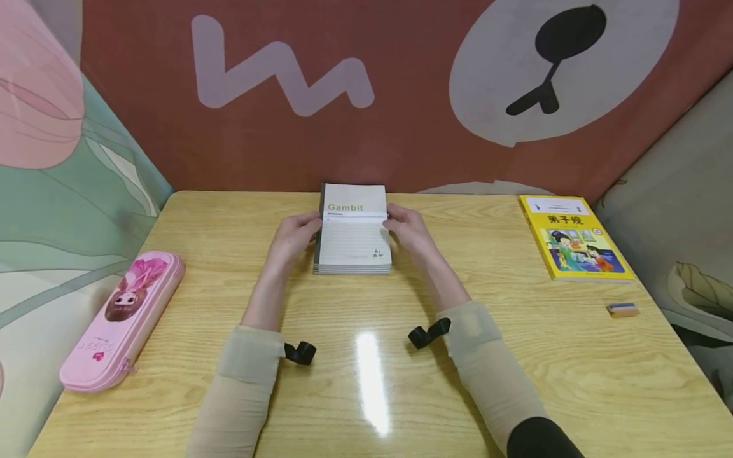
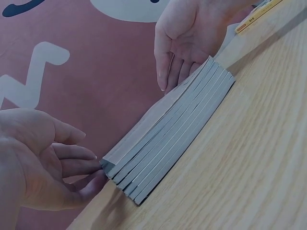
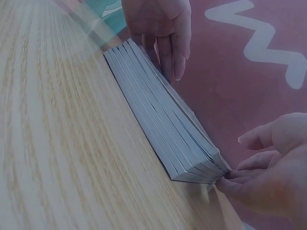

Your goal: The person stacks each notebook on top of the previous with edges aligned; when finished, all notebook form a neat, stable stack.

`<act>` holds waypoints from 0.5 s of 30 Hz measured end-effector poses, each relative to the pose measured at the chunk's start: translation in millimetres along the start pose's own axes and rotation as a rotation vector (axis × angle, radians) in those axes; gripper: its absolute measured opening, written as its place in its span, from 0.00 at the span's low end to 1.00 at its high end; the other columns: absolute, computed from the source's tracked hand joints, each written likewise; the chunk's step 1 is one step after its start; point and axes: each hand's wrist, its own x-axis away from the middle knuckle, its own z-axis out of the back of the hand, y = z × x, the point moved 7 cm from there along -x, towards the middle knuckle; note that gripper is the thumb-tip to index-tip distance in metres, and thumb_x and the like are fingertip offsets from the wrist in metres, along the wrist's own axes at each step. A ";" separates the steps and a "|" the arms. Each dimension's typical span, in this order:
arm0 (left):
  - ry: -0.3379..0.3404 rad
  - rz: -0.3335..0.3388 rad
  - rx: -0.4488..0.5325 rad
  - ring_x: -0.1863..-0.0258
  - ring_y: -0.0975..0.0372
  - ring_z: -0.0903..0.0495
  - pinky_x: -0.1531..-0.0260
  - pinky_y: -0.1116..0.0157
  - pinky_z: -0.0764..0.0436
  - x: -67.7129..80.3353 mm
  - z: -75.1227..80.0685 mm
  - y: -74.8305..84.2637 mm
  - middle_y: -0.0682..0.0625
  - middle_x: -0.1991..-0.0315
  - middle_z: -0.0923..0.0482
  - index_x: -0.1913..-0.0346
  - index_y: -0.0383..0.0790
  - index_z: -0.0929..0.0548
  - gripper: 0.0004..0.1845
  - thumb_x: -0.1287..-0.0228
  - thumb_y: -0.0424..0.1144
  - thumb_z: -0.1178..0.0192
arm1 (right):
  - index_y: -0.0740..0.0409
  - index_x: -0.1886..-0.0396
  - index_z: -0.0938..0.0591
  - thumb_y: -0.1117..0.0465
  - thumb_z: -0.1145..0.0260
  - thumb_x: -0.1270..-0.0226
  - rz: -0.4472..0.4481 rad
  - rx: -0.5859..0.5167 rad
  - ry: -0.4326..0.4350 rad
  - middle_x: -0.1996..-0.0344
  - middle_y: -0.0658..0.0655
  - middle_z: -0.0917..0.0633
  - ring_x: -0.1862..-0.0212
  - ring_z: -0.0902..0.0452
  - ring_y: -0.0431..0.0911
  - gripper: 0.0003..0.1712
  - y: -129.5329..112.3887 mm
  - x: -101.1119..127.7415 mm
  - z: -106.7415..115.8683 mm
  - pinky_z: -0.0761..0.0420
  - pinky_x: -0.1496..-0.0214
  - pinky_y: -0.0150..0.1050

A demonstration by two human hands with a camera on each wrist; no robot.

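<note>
A neat stack of several notebooks [image 1: 356, 245] lies at the table's far edge, its top cover reading "Gambit" over ruled lines, with a dark spine along the left. My left hand [image 1: 293, 236] is at the spine side, its loosely extended fingers [image 2: 76, 152] reaching the stack's edge in the left wrist view. On the opposite side, my right hand [image 1: 413, 234] touches the page edges, fingertips against the lower corner in the right wrist view. The layered edges of the notebooks [image 3: 158, 115] show there, slightly uneven near the top cover.
A pink pencil case [image 1: 123, 321] lies at the left of the wooden table [image 1: 321, 394]. On the right are a yellow picture book [image 1: 578, 238] and a small eraser-like block [image 1: 623, 310]. A reddish-brown patterned backdrop [image 1: 401, 146] rises right behind the far edge.
</note>
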 end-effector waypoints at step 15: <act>-0.001 -0.011 -0.007 0.23 0.52 0.34 0.24 0.53 0.29 0.5 -0.4 0.6 0.43 0.21 0.37 0.23 0.36 0.33 0.27 0.18 0.42 0.51 | 0.65 0.18 0.44 0.67 0.46 0.22 0.010 -0.023 -0.005 0.19 0.62 0.39 0.18 0.44 0.52 0.36 1.0 -0.1 0.1 0.40 0.15 0.45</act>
